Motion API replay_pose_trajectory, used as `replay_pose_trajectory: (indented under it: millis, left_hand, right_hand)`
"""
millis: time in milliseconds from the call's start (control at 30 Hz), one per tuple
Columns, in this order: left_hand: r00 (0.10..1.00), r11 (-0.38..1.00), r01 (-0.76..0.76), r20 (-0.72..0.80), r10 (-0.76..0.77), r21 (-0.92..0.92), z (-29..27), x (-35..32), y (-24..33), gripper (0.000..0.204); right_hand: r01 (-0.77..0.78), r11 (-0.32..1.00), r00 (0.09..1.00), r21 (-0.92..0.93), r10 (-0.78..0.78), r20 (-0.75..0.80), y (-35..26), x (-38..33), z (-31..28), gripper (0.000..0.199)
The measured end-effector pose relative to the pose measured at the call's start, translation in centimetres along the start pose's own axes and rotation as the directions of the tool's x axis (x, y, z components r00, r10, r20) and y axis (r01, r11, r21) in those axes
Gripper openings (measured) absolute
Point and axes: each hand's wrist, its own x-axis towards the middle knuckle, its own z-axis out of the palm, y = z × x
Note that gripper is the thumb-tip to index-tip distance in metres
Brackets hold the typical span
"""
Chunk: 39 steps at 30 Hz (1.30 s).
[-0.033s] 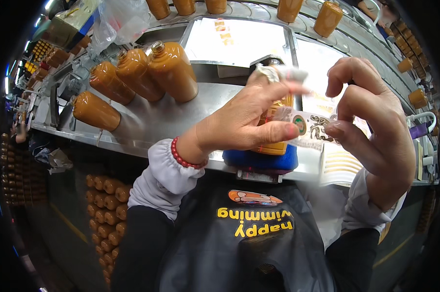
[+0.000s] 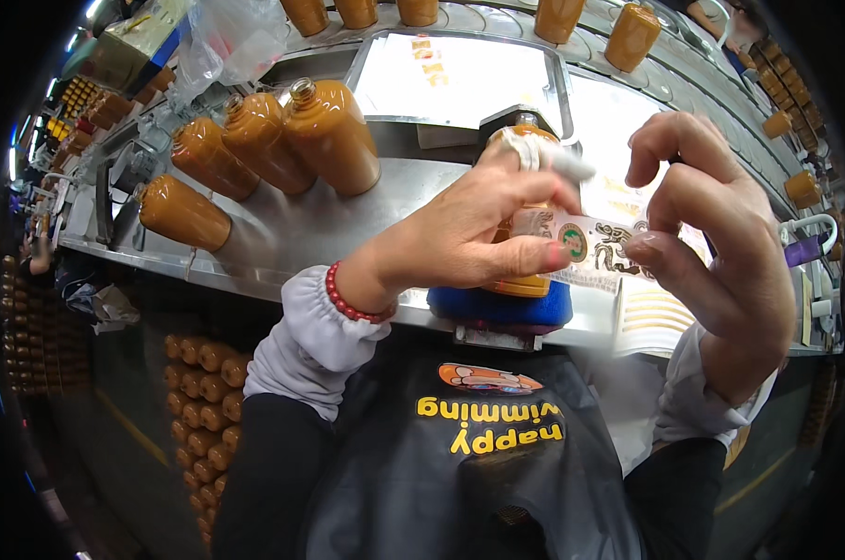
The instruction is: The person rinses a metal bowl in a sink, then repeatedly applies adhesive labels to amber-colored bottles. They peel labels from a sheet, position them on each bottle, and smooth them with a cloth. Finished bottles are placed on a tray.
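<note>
My right hand (image 2: pixel 721 233) pinches the right end of a pale printed label strip (image 2: pixel 600 245) with a green round emblem and a dark dragon figure. My left hand (image 2: pixel 478 229), with a red bead bracelet and white wrapping on a finger, is over the strip's left end. Its thumb lies at the strip, apart from the index finger; the other fingers are partly smeared by motion. Beneath the left hand is an amber-brown bottle (image 2: pixel 521 287), mostly hidden, its neck pointing away from me. The bottle's near end is at a blue pad (image 2: pixel 502 310).
Several brown bottles (image 2: pixel 334 140) stand at the left on the metal bench (image 2: pixel 413 187). White sheets with labels lie on a tray (image 2: pixel 460 79) at the back and beside my right hand (image 2: pixel 651 313). Further bottles (image 2: pixel 633 37) stand on the conveyor behind; more are stacked below left (image 2: pixel 208 392).
My left index finger and wrapped finger have shifted slightly downward, toward the strip. The strip shows more sharply, its left part a little lower. My right hand keeps its place.
</note>
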Motion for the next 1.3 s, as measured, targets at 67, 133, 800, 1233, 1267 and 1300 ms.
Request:
replay_pose_trajectory:
  millis: [67,133,800,1233,1267,1300]
  left_hand:
    - [0.999,0.999,0.008,0.042,-0.006,-0.041,0.0,-0.8,-0.4,0.024]
    - [0.998,0.992,0.055,-0.036,-0.06,-0.118,0.6,-3.3,-0.5,0.015]
    - [0.834,0.78,0.468,-0.084,-0.545,-0.415,2.9,-7.3,-4.4,0.022]
    - [0.822,0.743,0.443,-0.104,-0.56,-0.502,2.9,-6.9,-4.6,0.02]
    - [0.821,0.745,0.445,-0.105,-0.561,-0.498,2.9,-6.9,-4.6,0.02]
    - [0.821,0.746,0.447,-0.106,-0.561,-0.493,2.9,-6.9,-4.6,0.021]
  right_hand:
    - [-0.084,0.986,0.995,0.147,0.09,-0.037,0.0,-1.0,1.0,0.027]
    - [-0.134,0.956,0.99,0.259,0.141,-0.008,1.5,-2.5,3.7,0.025]
    - [-0.368,0.667,0.874,0.648,0.486,-0.003,5.7,-7.3,15.7,0.022]
    - [-0.347,0.658,0.855,0.669,0.515,-0.063,5.7,-6.8,16.7,0.024]
    - [-0.347,0.657,0.853,0.669,0.517,-0.066,5.7,-6.8,16.7,0.024]
    - [-0.35,0.646,0.85,0.678,0.524,-0.06,5.6,-6.7,16.7,0.025]
